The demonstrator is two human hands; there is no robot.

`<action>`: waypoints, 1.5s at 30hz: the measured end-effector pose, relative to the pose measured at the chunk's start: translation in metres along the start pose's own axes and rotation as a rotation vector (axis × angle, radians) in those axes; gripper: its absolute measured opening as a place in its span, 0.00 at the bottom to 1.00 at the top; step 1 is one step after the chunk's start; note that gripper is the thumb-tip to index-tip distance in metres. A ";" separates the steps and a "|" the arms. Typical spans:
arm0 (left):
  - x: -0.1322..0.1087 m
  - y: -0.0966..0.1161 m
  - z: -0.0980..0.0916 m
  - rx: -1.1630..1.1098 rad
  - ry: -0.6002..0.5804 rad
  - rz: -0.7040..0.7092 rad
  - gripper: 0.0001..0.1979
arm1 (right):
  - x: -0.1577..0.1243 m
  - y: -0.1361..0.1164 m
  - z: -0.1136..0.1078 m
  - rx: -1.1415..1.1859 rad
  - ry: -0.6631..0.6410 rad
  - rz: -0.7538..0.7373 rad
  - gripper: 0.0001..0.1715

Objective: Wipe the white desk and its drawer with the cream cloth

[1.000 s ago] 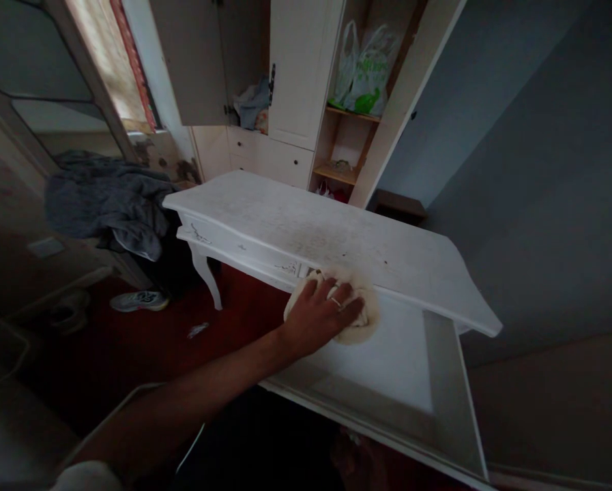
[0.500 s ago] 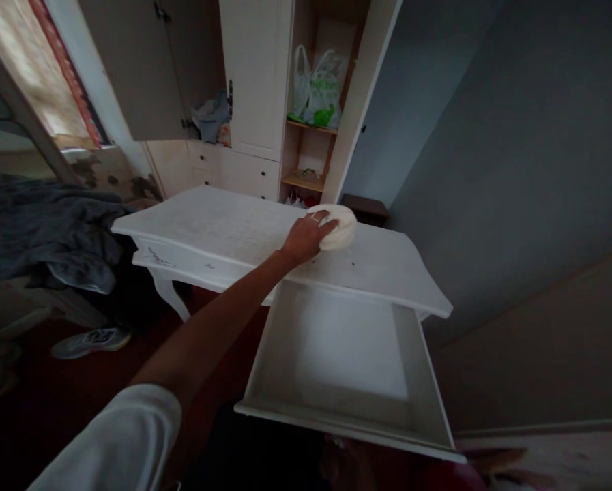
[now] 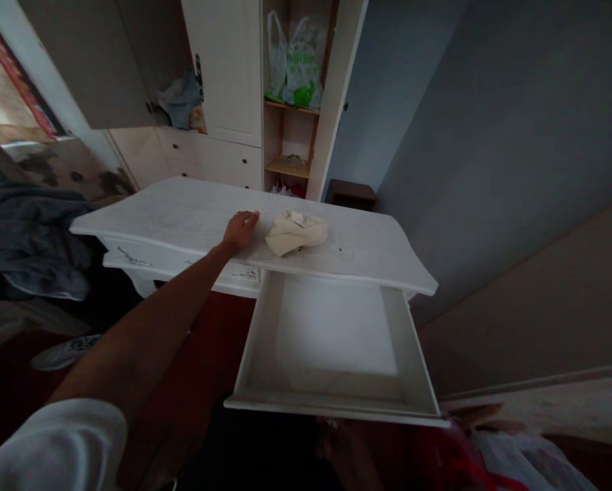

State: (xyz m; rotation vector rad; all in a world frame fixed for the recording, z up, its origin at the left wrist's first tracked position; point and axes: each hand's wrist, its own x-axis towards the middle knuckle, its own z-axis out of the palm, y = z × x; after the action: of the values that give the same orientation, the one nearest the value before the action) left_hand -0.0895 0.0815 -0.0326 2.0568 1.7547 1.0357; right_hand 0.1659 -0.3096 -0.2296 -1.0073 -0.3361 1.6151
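Note:
My left hand [image 3: 241, 230] rests on the white table [image 3: 193, 211] with nothing in it, its fingers loosely stretched out. Just to its right, apart from the fingertips, lies a crumpled cream cloth item [image 3: 298, 233], like a soft cap, with a white tag on top. Below the tabletop a shallow white drawer [image 3: 336, 341] is pulled well out, and its inside is bare. My right hand [image 3: 331, 440] is low and dim under the drawer's front edge; its fingers cannot be made out.
Behind the table stands a white wardrobe [image 3: 228, 75] with doors open and plastic bags [image 3: 298, 65] on a shelf. Dark clothes [image 3: 29, 239] are heaped at the left, above a shoe [image 3: 63, 353]. Plastic bags [image 3: 525, 460] lie on the floor at the lower right.
My left hand has let go of the cream cloth item and moved left of it. The cloth now lies crumpled on the tabletop, and the whole view has shifted slightly.

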 end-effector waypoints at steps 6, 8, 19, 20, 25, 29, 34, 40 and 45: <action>0.002 -0.007 0.004 0.161 -0.019 -0.058 0.16 | -0.012 -0.012 0.015 -0.029 0.020 -0.010 0.22; 0.001 -0.005 0.004 0.166 -0.011 -0.052 0.16 | -0.014 -0.014 0.022 -0.034 0.041 -0.042 0.22; -0.003 0.002 -0.001 0.056 0.054 -0.161 0.16 | -0.023 -0.016 0.040 -0.060 0.134 -0.089 0.24; -0.003 0.002 -0.001 0.049 0.056 -0.173 0.16 | -0.024 -0.018 0.042 -0.058 0.123 -0.089 0.25; -0.004 0.003 -0.002 0.046 0.054 -0.188 0.16 | -0.025 -0.031 0.056 -0.056 0.135 -0.078 0.24; -0.005 0.005 -0.003 0.043 0.055 -0.176 0.16 | -0.015 -0.044 0.068 -0.031 0.138 -0.069 0.23; -0.005 0.008 -0.004 0.047 0.051 -0.195 0.17 | 0.008 -0.060 0.080 -0.015 0.121 -0.098 0.21; -0.003 0.004 -0.001 0.014 0.074 -0.188 0.19 | 0.038 -0.077 0.089 0.002 0.126 -0.126 0.19; -0.003 0.002 -0.002 -0.015 0.074 -0.200 0.19 | 0.070 -0.092 0.093 0.023 0.109 -0.139 0.17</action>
State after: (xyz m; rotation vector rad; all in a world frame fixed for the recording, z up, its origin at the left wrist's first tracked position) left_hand -0.0893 0.0774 -0.0311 1.8108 1.9356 1.0718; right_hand 0.1571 -0.1903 -0.1417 -1.0275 -0.3060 1.4311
